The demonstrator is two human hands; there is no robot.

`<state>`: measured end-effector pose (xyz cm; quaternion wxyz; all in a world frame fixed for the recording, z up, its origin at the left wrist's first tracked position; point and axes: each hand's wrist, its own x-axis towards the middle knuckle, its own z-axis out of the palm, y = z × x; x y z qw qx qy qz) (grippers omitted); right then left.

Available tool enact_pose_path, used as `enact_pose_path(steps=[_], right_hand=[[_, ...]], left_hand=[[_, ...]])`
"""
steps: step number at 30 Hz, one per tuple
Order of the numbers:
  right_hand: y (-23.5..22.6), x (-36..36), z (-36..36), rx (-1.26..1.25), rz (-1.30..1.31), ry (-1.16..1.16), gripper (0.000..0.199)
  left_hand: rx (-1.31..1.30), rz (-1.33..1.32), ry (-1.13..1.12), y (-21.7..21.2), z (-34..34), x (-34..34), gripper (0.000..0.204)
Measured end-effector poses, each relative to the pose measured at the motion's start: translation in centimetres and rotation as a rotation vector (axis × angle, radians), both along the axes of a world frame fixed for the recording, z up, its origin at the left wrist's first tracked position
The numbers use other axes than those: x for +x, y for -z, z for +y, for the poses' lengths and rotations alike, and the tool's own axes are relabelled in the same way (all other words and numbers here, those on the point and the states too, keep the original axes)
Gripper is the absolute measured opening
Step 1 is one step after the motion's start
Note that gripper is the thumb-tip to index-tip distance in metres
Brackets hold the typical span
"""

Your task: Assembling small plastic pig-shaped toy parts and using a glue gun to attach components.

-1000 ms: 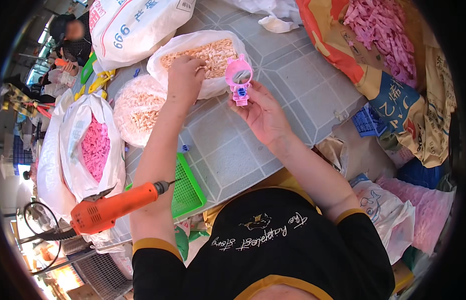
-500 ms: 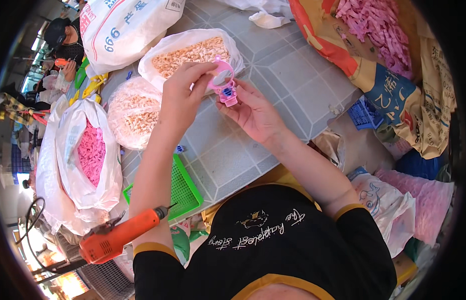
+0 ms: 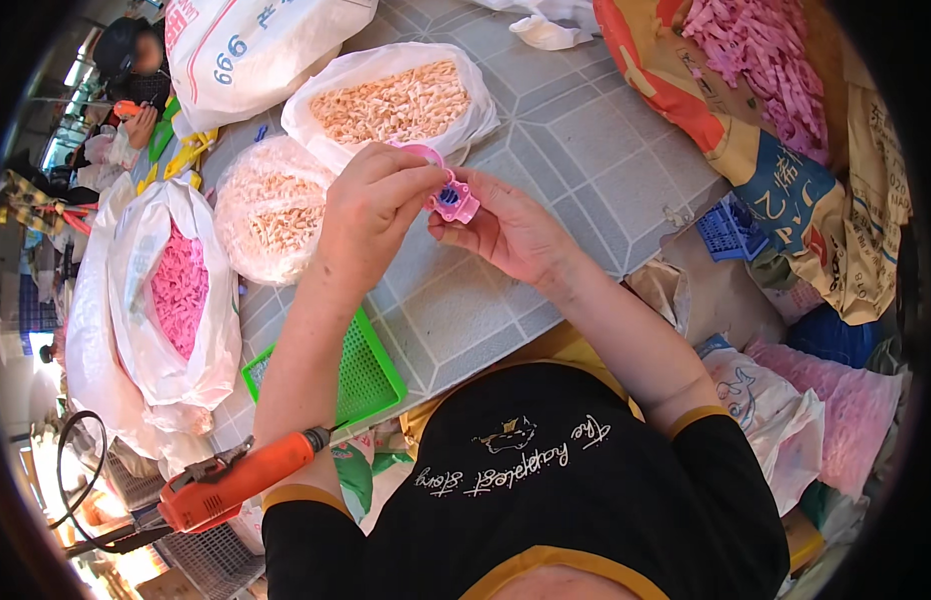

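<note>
Over the table I hold a small pink plastic part (image 3: 463,208) with a ring-like loop and a dark blue insert. My left hand (image 3: 381,195) pinches it from the upper left, its fingers covering most of the loop. My right hand (image 3: 511,232) grips the lower end between thumb and fingers. Just beyond my left hand lies an open white bag of small peach-coloured pieces (image 3: 396,100). A clear bag of similar pieces (image 3: 274,222) sits left of my left wrist.
An orange power tool (image 3: 244,482) hangs beside my left forearm, near a green basket (image 3: 371,370). A white sack with pink pieces (image 3: 136,300) stands at left. Sacks with pink strips (image 3: 756,70) and a blue basket (image 3: 731,228) are at right. Another person (image 3: 136,70) sits far left.
My left fingers have moved down over the pink part's loop, toward the blue insert. The loop, plainly visible before, is now mostly hidden. My right hand keeps its hold.
</note>
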<state>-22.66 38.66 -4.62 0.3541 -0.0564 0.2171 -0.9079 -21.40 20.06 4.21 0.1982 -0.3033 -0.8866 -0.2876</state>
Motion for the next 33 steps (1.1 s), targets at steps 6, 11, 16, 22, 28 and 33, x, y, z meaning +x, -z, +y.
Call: enact_pose_path(steps=[6,11,16,22,28,33], right_hand=[[0.9,-0.2,0.2,0.002,-0.017,-0.047,0.042],[1.2,-0.3,0.5,-0.013,-0.031,-0.120,0.043],[1.5,-0.1,0.8,0.016,0.041,-0.147,0.040],[0.2,0.5,0.7,0.185,0.210,-0.048,0.036],[0.5,0.3,0.6,0.019,0.069,-0.156,0.035],[-0.8,0.9,0.3,0.182,0.127,-0.111,0.041]], left_hand=[[-0.016,-0.060,0.022,0.1,0.1,0.1,0.018],[-0.128,-0.017,0.051,-0.6,-0.4,-0.2,0.020],[-0.199,-0.021,0.051,-0.8,0.3,0.8,0.014],[-0.202,0.043,0.033,-0.1,0.0,2.2,0.018],[-0.111,0.086,-0.050,-0.1,-0.8,3.4,0.027],[0.028,0.114,-0.410,-0.2,-3.5,5.8,0.026]])
